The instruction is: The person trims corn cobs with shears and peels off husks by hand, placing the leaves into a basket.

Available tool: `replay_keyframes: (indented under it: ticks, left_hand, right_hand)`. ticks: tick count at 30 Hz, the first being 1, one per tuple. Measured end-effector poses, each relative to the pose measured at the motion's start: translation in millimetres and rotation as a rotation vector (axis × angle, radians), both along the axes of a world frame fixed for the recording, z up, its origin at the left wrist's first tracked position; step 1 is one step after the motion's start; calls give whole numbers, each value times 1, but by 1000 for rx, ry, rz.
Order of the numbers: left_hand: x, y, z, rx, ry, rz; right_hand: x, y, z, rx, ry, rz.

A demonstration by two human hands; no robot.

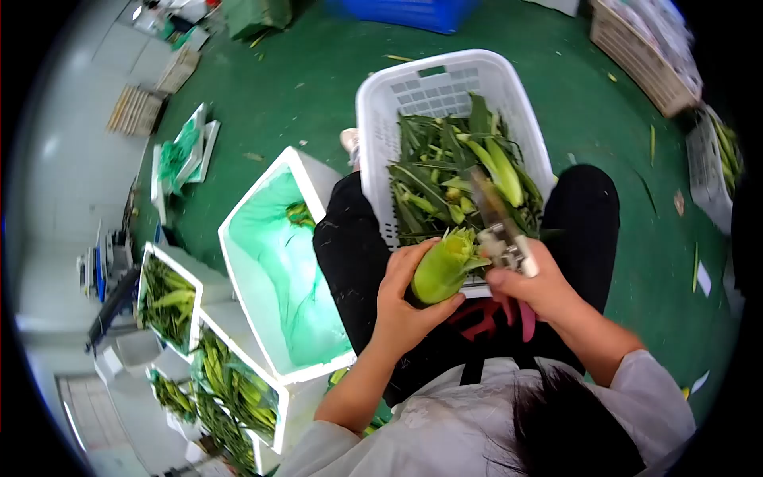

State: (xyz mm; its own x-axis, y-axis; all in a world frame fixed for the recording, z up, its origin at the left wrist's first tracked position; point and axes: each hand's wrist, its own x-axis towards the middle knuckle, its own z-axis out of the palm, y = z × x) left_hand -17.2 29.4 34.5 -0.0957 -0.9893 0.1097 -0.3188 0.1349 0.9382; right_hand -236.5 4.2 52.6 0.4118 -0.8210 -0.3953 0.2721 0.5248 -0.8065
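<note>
My left hand (401, 298) is closed around a green ear of corn (437, 274), whose cut, leafy end points up and to the right. In my right hand (540, 278) is a pair of pruning shears (502, 238) with red handles; the blades are blurred and point away from me, just beside the corn's leafy end. Between my knees stands a white plastic basket (520, 87) holding a heap of green husks and leaves (429, 179). Both hands are over its near edge.
To my left is a white foam box (296, 371) with a green liner and a little corn inside. Past it, several foam boxes (282, 405) hold corn and leaves. A blue crate (405, 12) sits ahead; a beige crate (636, 67) stands far right. Scraps dot the green floor (262, 95).
</note>
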Motion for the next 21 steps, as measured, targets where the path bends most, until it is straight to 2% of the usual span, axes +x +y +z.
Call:
replay_keyframes:
  ticks: [3, 5, 7, 9, 11, 13, 14, 16, 17, 18, 19, 21]
  left_hand:
    - [43, 24, -5, 410, 656, 48]
    - [68, 39, 13, 502, 1016, 142]
    - [126, 80, -7, 468, 1507, 59]
    - [179, 157, -28, 352, 1571, 355]
    - [224, 267, -55, 241, 1466, 937]
    - [255, 425, -85, 155, 1527, 1228]
    - [256, 518, -97, 69, 1476, 1323]
    - [206, 634, -65, 38, 999, 2126]
    - [198, 720, -71, -134, 1135, 2214]
    - [179, 774, -65, -273, 959, 1992]
    - [155, 744, -24, -481, 924, 2374]
    - [165, 755, -13, -702, 537, 2842]
  right_hand:
    - [8, -4, -22, 13, -139, -166]
    - [16, -4, -34, 120, -220, -170]
    - [23, 7, -57, 194, -202, -76]
    - [35, 29, -62, 299, -208, 108]
    - [43, 56, -67, 335, -190, 318]
    - [42, 71, -58, 420, 15, 519]
    - [41, 74, -50, 403, -45, 559]
    - [37, 70, -44, 392, -119, 641]
    - [34, 69, -49, 412, -79, 639]
    - [31, 67, -61, 421, -57, 647]
    - [30, 64, -68, 434, -30, 653]
    - [35, 58, -64, 508, 6, 593]
